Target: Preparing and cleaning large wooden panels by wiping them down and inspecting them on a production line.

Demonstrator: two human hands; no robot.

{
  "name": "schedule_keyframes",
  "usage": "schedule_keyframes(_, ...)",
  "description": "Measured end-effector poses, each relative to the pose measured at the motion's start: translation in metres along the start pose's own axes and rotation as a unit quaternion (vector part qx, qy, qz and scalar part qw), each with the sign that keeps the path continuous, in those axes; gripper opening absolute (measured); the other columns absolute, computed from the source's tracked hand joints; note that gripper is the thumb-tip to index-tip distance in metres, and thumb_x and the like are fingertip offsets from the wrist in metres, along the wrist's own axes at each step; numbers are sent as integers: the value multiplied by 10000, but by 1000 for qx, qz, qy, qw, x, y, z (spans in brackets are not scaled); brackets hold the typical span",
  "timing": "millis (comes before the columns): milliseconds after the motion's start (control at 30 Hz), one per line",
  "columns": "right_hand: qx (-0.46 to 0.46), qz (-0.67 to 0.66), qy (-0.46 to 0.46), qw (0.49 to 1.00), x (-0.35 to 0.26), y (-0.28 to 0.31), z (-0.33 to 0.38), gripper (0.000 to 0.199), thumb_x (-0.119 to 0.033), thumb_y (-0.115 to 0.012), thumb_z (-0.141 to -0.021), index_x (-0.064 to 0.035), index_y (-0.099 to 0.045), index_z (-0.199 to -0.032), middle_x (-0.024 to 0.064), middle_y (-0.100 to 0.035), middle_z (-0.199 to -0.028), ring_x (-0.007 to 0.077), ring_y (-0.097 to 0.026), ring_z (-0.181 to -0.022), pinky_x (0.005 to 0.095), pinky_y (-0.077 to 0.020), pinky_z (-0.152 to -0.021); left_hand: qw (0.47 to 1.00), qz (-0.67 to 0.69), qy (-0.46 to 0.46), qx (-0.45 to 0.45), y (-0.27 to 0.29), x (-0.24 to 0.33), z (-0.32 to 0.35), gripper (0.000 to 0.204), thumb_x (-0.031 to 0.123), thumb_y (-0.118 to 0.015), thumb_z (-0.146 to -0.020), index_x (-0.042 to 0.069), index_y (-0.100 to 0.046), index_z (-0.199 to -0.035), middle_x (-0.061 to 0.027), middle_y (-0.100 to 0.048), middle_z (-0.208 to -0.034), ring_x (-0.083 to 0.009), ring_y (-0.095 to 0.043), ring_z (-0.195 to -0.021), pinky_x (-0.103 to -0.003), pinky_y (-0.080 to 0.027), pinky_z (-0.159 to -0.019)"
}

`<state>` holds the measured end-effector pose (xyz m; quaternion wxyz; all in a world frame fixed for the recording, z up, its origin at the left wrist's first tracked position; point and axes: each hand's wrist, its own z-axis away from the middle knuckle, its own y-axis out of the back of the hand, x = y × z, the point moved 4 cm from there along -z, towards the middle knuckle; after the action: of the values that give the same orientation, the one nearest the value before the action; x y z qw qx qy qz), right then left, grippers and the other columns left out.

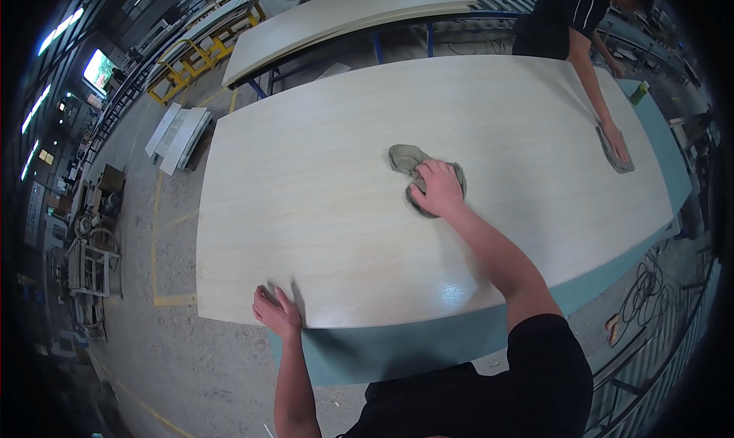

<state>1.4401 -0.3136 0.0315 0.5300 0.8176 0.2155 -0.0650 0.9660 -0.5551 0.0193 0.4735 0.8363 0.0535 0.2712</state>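
A crumpled grey-green rag point(417, 166) lies near the middle of a large pale wood-grain panel point(321, 208), and the right hand point(437, 187) presses down on it with fingers spread and curled over the cloth, gripping a bunch of it against the surface. The rag looks soft, light and limp, the sort of thing that folds under the palm and slides easily on the smooth, faintly glossy face of the panel; it is best held by bunching its middle under the palm rather than by an edge, which would just trail. The left hand point(275, 312) rests at the near left corner of the panel, fingers laid flat over the edge, clasping nothing. The panel itself looks stiff, broad and probably heavy, and it lies on a teal worktop point(397, 350) that shows along the near and right sides. At the far right corner a co-worker's hand point(615, 143) presses a second grey rag point(612, 153) on the same panel, with a small green bottle point(639, 92) just beyond it. More pale boards point(344, 17) are stacked on a blue-legged frame behind, and yellow racks point(187, 63) stand on the concrete floor point(176, 369) to the left
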Motion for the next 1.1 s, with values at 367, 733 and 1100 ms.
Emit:
schedule_keyframes(367,16,53,-8,998,0,1,12,466,-373,-717,-932,-54,-668,-1268,145,-621,-1319,341,-566,-1301,511,-421,-1147,1000,-2,-2,2,1,4,2,564,373,-598,-1070,-45,-539,-1444,-235,-638,-1367,-410,-567,-1282,-529,-315,-1215)
schedule_keyframes(733,-66,100,-22,993,16,-21,10,613,-442,-641,-1015,-23,-612,-1462,198,-591,-1540,377,-523,-1458,570,-333,-1257,1000,7,-17,5,-4,-2,1,549,365,-608,-1066,-45,-552,-1426,-229,-649,-1351,-409,-571,-1278,-537,-317,-1208)
schedule_keyframes(1100,-52,193,-183,963,84,-8,-32,920,-670,-528,-1025,6,-398,-1636,234,-376,-1711,439,-310,-1594,626,-205,-1304,999,13,-47,14,-9,7,-2,499,309,-619,-1053,-38,-568,-1407,-205,-639,-1364,-395,-559,-1294,-515,-306,-1212)
